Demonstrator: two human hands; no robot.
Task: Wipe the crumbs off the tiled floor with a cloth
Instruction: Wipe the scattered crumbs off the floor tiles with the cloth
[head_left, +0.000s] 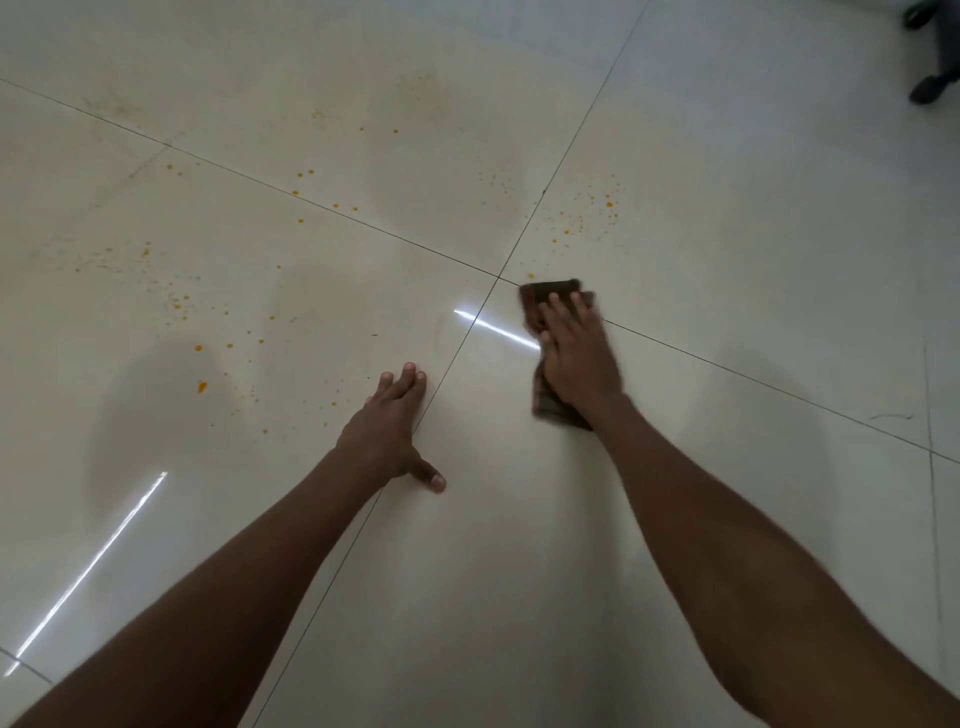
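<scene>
A dark brown folded cloth (550, 292) lies flat on the glossy cream tiled floor (727, 234), just right of where the grout lines cross. My right hand (579, 358) presses down on the cloth with fingers spread over it, covering its middle. My left hand (395, 423) rests palm down on the bare tile near a grout line, fingers apart and holding nothing. Orange crumbs are scattered on the floor: a cluster (592, 213) beyond the cloth, more (218, 343) to the left of my left hand, and a few (322, 192) farther back.
Black chair casters (930, 88) stand at the top right corner. Bright light streaks (496, 327) reflect on the tiles between my hands and at the lower left. Faint smudges mark the far tiles.
</scene>
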